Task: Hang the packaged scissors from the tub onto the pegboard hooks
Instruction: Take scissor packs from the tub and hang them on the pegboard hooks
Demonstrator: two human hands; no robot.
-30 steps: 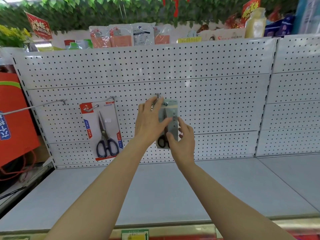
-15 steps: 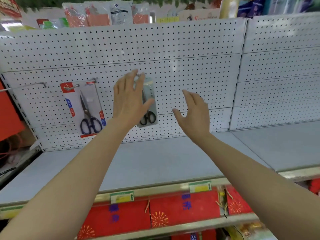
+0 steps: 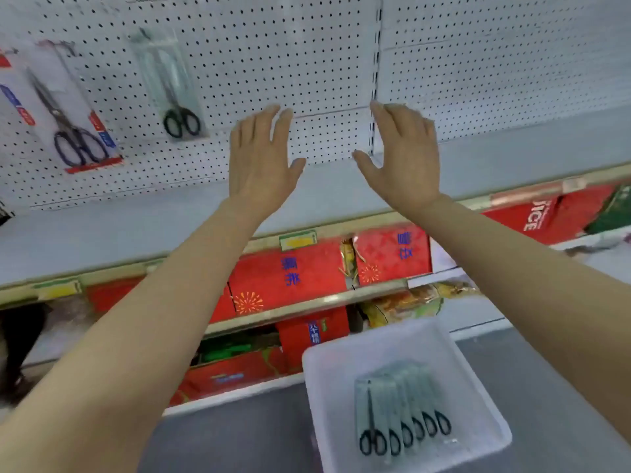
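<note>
A grey pack of black-handled scissors (image 3: 170,90) hangs on the white pegboard (image 3: 307,46) at the upper left. Left of it hangs a larger white and red scissors pack (image 3: 65,114). A white tub (image 3: 478,387) stands on the floor at the lower right and holds several grey packs of scissors (image 3: 396,411) lying in an overlapping row. My left hand (image 3: 261,158) and my right hand (image 3: 404,155) are both raised in front of the pegboard, fingers spread, palms away from me, with nothing in them. Both hands are apart from the hung packs.
A grey shelf board (image 3: 170,213) runs under the pegboard, with price tags (image 3: 297,240) on its front rail. Red gift boxes (image 3: 290,278) fill the shelves below. The floor (image 3: 239,431) beside the tub is grey.
My left hand has let go of the grey scissors pack, which now hangs alone. Both hands have drawn back and right. The view has tilted down and the tub has come into sight.
</note>
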